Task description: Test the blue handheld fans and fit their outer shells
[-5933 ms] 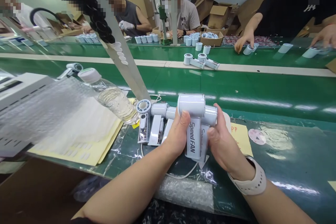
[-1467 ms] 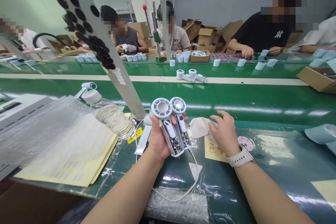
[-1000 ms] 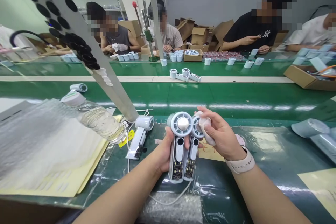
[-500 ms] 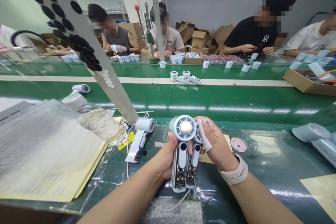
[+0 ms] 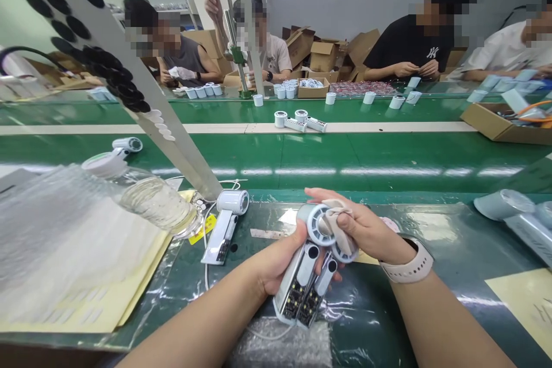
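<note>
**Work looks partway over the green bench (image 5: 388,322)**

The left hand (image 5: 273,270) grasps a front fan (image 5: 302,264) and a rear fan (image 5: 326,279) together, tilted over the bench; a third fan (image 5: 220,232) lies on it to the left, apart from both hands; the right hand (image 5: 373,229) pinches a pale cloth (image 5: 335,211) against the front fan's round face.

Heads and handles are joined; the front face seems unfinished while the cloth presses there; whether the rear face is done cannot be told; circuit boards (image 5: 294,301) lie uncovered, so closing the handles appears left.

Both held fans look glossy, pale blue-white, with spoked rims; a small black disc (image 5: 313,252) tops the front fan's control strip.
</note>
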`<act>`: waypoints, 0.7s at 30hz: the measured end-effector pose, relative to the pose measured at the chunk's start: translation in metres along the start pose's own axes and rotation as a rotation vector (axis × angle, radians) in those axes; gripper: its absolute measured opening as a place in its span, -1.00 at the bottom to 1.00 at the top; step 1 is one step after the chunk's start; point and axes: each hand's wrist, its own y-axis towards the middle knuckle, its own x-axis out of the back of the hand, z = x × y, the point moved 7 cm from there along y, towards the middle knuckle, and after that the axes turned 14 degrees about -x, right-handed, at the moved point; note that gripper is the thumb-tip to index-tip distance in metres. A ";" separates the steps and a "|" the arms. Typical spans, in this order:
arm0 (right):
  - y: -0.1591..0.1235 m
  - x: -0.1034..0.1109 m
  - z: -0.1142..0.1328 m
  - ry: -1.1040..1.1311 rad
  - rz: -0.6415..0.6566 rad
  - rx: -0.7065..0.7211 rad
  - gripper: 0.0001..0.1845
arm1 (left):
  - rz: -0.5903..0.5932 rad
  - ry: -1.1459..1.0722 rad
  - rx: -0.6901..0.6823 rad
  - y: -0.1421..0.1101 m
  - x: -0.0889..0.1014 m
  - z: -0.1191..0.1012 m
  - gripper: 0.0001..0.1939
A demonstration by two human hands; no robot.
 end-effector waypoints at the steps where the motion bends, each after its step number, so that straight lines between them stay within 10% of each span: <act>1: 0.000 -0.005 -0.003 0.008 0.063 -0.052 -0.31 | -0.002 0.012 0.047 -0.002 0.002 0.005 -0.21; 5: 0.000 -0.014 -0.010 0.044 0.151 -0.174 -0.24 | -0.013 0.041 0.120 -0.004 0.009 0.018 -0.20; 21: 0.001 0.004 -0.006 -0.296 -0.292 -0.103 -0.49 | -0.030 -0.017 0.030 0.001 0.011 0.005 -0.22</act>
